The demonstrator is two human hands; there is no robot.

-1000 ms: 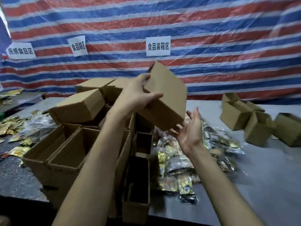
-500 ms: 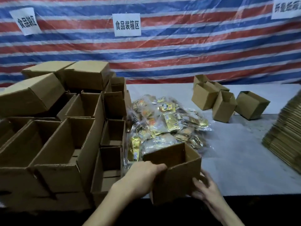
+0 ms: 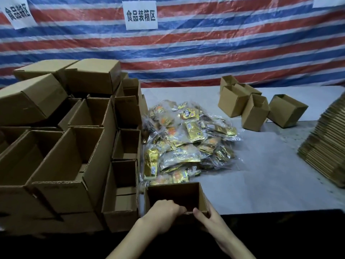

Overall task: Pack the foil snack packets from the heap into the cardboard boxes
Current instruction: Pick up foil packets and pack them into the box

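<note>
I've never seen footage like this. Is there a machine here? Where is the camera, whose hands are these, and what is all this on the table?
There is no machine. A person is working with bare hands, and the single camera sits on their head, looking forward and down. That is why the arms reaching in from the bottom are the wearer's own. The left hand and right hand both grip the near rim of an open box at the near edge of the table. Just behind it lies a heap of foil packets. Many open boxes are piled to the left. A few small boxes stand far right, and a stack of flat cardboard sits at the right edge. A striped tarp with paper signs hangs behind.
</note>
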